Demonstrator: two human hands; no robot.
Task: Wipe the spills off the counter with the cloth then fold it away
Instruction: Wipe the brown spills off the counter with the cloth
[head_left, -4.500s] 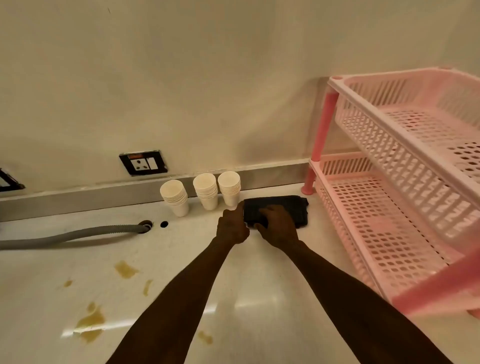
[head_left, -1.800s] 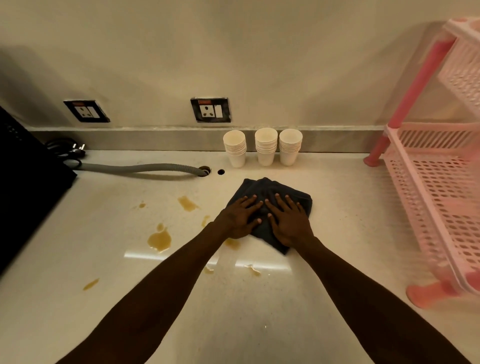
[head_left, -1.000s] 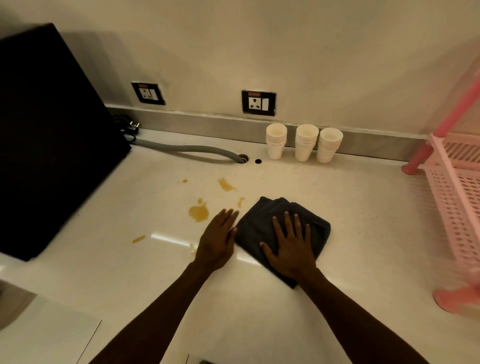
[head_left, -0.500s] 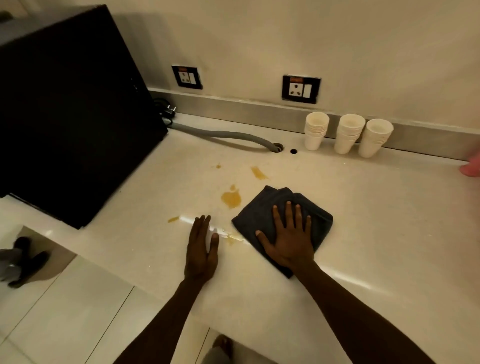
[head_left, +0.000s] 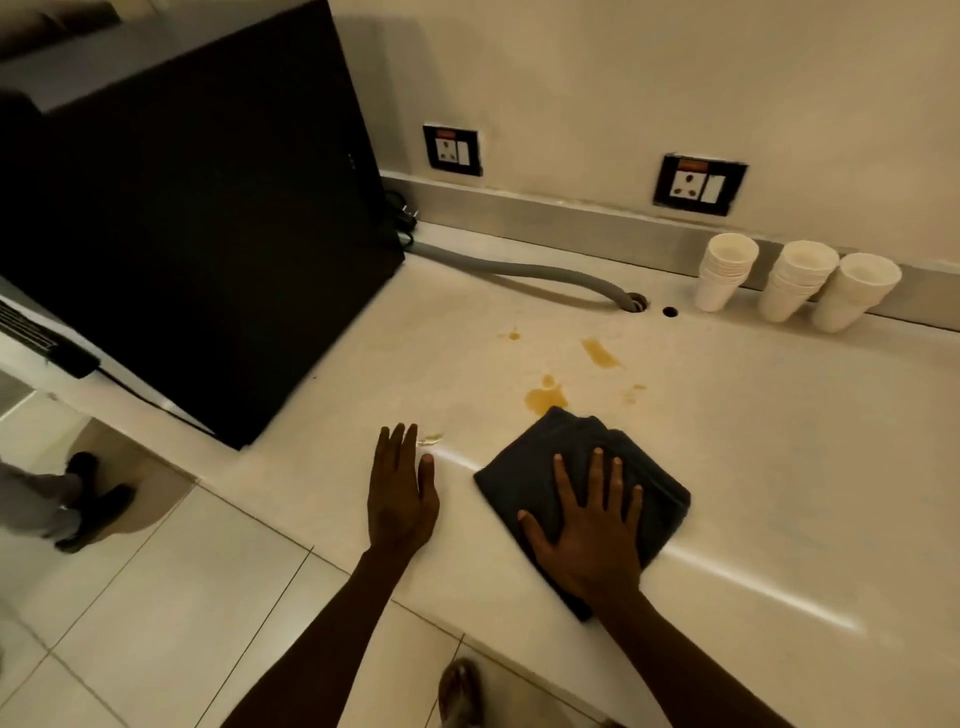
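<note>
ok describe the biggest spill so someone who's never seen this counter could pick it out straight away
Start at the big black appliance on the counter's left and look right to the dark cloth under the right hand. The biggest spill is the amber puddle touching the cloth's far corner, broader and rounder than the streak and specks beyond it.

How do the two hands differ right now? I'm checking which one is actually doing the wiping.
The right hand lies on the dark cloth, fingers spread wide; the left hand lies on the bare counter, beside the cloth and apart from it, fingers close together. The right hand sits just short of the largest brown spill; the left hand's fingertips reach a small streak. Both are flat, palm down, gripping nothing.
</note>
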